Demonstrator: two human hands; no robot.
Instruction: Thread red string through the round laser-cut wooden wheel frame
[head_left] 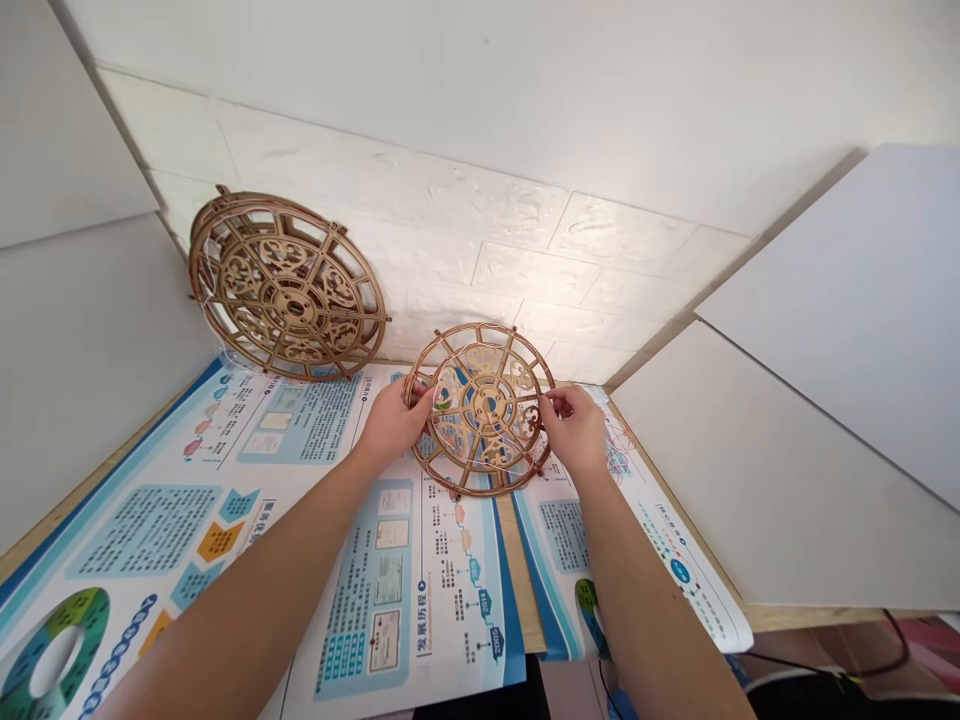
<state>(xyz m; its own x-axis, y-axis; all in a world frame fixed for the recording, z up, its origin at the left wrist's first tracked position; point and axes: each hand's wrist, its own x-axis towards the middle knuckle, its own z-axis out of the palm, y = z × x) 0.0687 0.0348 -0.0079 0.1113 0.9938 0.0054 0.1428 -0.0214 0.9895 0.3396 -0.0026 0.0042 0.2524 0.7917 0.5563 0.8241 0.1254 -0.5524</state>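
Note:
Between my two hands stands a round gold-brown openwork frame (pixel 491 405) with spokes, scrollwork and a ring-shaped hub. It is tilted, and thin wire runs around its rim and loosely across its face. My left hand (pixel 396 418) grips the left rim, thumb in front. At the right rim, my right hand (pixel 577 425) has thumb and fingers pinched together; whether they hold the rim or a wire there is hard to make out. Several similar round frames (pixel 289 290) lean in a stack against the wall, to the left of my hands.
Printed paper sheets (pixel 300 500) cover the wooden table (pixel 517 570), which shows in a strip between them. Loose thin pink wire (pixel 621 450) lies right of my right hand. A white brick-pattern wall (pixel 525 270) stands behind, with white panels (pixel 810 480) at both sides.

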